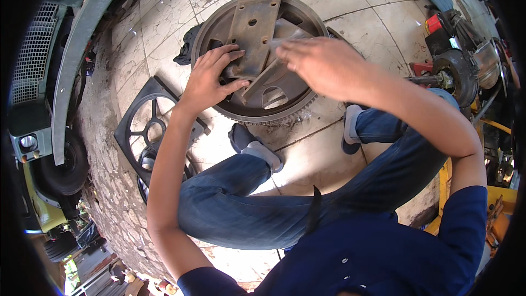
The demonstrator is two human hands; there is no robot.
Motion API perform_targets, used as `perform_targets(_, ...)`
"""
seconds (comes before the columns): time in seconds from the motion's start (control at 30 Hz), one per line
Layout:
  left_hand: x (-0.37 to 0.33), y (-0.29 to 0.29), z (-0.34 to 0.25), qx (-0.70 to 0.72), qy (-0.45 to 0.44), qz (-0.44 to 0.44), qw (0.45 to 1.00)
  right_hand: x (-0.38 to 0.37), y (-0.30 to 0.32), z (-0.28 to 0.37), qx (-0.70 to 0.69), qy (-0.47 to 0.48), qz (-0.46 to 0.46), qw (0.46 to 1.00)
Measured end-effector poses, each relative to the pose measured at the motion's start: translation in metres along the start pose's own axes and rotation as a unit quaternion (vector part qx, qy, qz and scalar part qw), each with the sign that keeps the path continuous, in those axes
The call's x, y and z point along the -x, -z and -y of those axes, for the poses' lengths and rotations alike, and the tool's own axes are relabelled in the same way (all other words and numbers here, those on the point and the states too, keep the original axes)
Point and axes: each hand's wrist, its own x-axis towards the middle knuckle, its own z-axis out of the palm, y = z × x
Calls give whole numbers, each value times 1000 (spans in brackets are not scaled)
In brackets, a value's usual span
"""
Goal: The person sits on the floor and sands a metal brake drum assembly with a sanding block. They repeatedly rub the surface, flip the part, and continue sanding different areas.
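Observation:
A large round steel flywheel [263, 116] with a toothed rim lies flat on the tiles. Across it rests a brown rectangular steel plate [255, 22] with several bolt holes; a narrow metal bar [263, 81] slants beside it. My left hand [208, 77] has its fingers spread, the fingertips on the plate's left edge and the thumb by its lower corner. Over the flywheel's right side, my right hand [323, 63] is curled and smeared by motion. A pale, blurred piece [290, 38] shows at its fingers; what it is I cannot make out.
A black plastic fan shroud [131, 112] lies on the floor to the left. My slippered feet [252, 145] are just this side of the flywheel. Machine parts [457, 68] crowd the right edge; a vehicle's front end [35, 71] stands at the far left.

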Motion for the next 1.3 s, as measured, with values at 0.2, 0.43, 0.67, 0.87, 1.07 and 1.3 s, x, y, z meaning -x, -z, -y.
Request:
perform_targets(0.2,2,2,0,6,14,13,1000,7,19,20,63,-74,84,992)
perform_targets(0.43,1,3,-2,0,10,2,1000,9,5,12,40,-49,10,998)
perform_targets(0.67,-1,-1,0,11,7,-2,1000,-5,4,-2,-97,-66,19,993)
perform_targets(0.87,2,0,4,6,4,-1,1000,-13,15,-5,-87,-107,141,980)
perform_targets(1.07,-2,-1,2,7,1,-2,1000,5,-12,-10,26,-86,47,995)
perform_targets(1.3,1,1,3,21,15,24,999,-2,-5,-15,-26,-100,90,991)
